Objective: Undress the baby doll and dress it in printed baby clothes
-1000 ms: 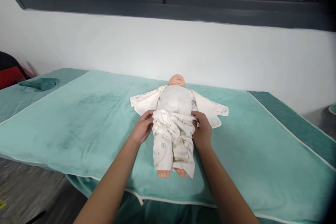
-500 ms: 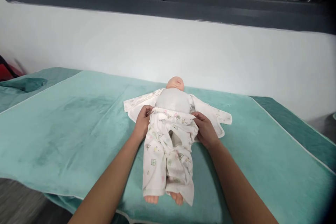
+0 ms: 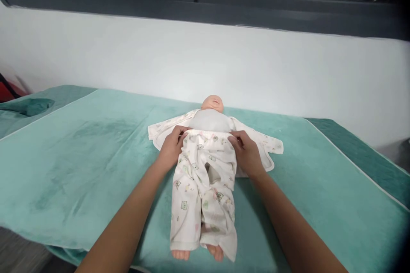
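Trousers (image 3: 187, 192), wrinkled cloth on smooth doll (image 3: 209, 120), left hand (image 3: 172, 147) and right hand (image 3: 247, 152) pinching waistband (image 3: 209, 135)

the doll (image 3: 209, 121) lies face-up on the cloth cover (image 3: 96, 158), head (image 3: 213, 103) toward the wall (image 3: 205, 59), feet (image 3: 181, 255) toward the near edge. the trousers (image 3: 188, 179) enclose its legs. the jacket (image 3: 261, 149) lies beneath the torso, one sleeve to each side. left hand (image 3: 171, 147): left end of the waistband (image 3: 208, 133). right hand (image 3: 246, 151): right end. window frame (image 3: 195, 8): behind, above.
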Available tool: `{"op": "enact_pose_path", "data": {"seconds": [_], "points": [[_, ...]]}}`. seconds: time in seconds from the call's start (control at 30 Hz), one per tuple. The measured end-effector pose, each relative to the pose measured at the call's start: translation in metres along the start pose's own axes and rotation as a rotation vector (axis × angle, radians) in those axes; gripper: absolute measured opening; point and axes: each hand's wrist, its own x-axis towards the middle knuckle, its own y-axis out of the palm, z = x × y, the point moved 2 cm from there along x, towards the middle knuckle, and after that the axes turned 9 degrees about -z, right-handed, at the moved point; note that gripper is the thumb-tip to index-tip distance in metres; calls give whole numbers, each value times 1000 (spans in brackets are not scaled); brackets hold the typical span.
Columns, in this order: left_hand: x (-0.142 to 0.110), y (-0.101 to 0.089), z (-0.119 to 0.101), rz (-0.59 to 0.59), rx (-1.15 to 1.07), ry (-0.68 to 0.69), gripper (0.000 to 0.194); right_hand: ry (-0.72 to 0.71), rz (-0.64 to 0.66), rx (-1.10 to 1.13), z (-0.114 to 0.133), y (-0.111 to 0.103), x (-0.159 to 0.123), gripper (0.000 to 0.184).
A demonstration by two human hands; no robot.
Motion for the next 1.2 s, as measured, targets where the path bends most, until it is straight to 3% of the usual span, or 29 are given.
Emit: {"op": "enact_pose_path", "data": {"seconds": [0.07, 0.13, 0.23, 0.3, 0.43, 0.57, 0.67, 0.83, 0.97, 1.1, 1.2], "points": [[14, 4, 2, -57, 27, -63, 15, 104, -33, -53, -5, 3, 15, 21], [27, 10, 7, -97, -54, -156, 14, 245, -38, 74, -15, 11, 25, 26], [34, 23, 18, -79, -254, -313, 20, 436, -24, 332, -29, 23, 27, 31], [32, 27, 22, -41, -329, -343, 25, 482, -6, 390, -32, 26, 22, 31], [27, 20, 15, 102, -334, -245, 29, 383, 56, 310, -25, 19, 19, 29], [32, 7, -6, 147, -181, -13, 24, 44, 98, 180, -20, 14, 34, 23], [43, 8, -16, 138, -1, 50, 19, -117, 116, 109, -18, 17, 43, 21], [75, 26, -8, -18, 205, 21, 13, -39, 36, -150, -24, 25, 58, 24], [87, 40, 11, -83, 161, -125, 16, 127, -85, -151, -40, 32, 69, 27], [83, 41, 23, -39, 38, -127, 21, 231, -101, -50, -44, 33, 62, 29], [84, 37, 23, 22, 96, -16, 24, 143, -75, -7, -35, 31, 57, 25]]}}
